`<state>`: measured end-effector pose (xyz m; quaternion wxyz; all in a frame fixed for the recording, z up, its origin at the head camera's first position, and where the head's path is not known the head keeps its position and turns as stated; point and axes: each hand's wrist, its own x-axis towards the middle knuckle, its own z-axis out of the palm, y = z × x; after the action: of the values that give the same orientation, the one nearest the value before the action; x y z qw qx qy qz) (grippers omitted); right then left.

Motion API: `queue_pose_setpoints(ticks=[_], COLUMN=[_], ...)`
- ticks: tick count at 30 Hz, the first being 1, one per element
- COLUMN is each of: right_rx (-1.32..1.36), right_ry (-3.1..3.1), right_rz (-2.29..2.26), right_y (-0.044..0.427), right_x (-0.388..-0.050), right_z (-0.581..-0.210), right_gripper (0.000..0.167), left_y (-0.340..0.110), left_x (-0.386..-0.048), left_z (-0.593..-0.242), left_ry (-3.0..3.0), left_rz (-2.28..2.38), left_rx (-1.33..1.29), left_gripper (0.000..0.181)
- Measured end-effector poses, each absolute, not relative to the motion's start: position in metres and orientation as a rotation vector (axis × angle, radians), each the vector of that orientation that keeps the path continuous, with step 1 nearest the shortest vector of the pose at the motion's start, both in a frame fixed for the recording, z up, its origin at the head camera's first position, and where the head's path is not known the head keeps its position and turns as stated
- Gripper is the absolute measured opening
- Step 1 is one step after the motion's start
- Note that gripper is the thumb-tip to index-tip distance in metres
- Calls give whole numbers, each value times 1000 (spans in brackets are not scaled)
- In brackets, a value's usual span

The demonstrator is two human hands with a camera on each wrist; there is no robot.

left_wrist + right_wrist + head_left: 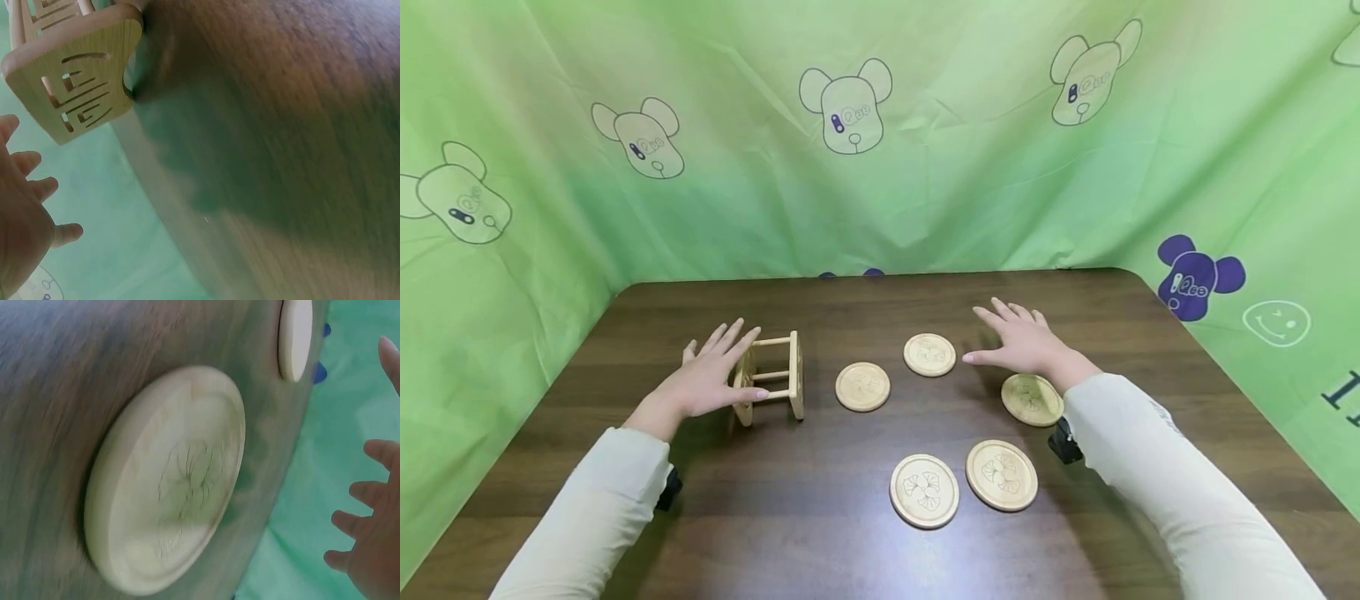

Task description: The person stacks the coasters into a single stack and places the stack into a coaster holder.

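My left hand [709, 379] hovers with spread fingers at the left side of a small wooden coaster rack [796, 379]. In the left wrist view the rack's cut-out end panel [81, 81] stands apart from the fingertips. My right hand [1018, 340], fingers extended, is over the table between two round wooden coasters: one [929, 355] to its left, the other [1028, 400] partly beneath the wrist. That nearer coaster [178, 481] fills the middle of the right wrist view, its engraved face up. Neither hand holds anything.
Another coaster [862, 387] lies right of the rack. Two more, a left one [924, 492] and a right one [1002, 475], lie close together toward the front, engraved with leaves. The dark wooden table [760, 517] ends at a green printed curtain [940, 208].
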<state>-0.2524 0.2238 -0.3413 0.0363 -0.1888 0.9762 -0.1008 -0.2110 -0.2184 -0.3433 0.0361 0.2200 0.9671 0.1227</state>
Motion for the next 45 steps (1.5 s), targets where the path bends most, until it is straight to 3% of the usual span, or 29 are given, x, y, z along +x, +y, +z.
queue_pose_setpoints(ticks=[19, 45], right_rx=[-777, -805], right_ry=[2854, 2707], right_rz=[-434, -543], right_y=[192, 165], right_x=[-264, -283], right_z=[-362, -371], right_gripper=[86, 84], left_y=[-216, -218], left_x=[-215, -220], left_z=[-350, -353], left_ry=[2940, 2946], left_rz=[364, 382], left_rx=[742, 775], left_gripper=[88, 87])
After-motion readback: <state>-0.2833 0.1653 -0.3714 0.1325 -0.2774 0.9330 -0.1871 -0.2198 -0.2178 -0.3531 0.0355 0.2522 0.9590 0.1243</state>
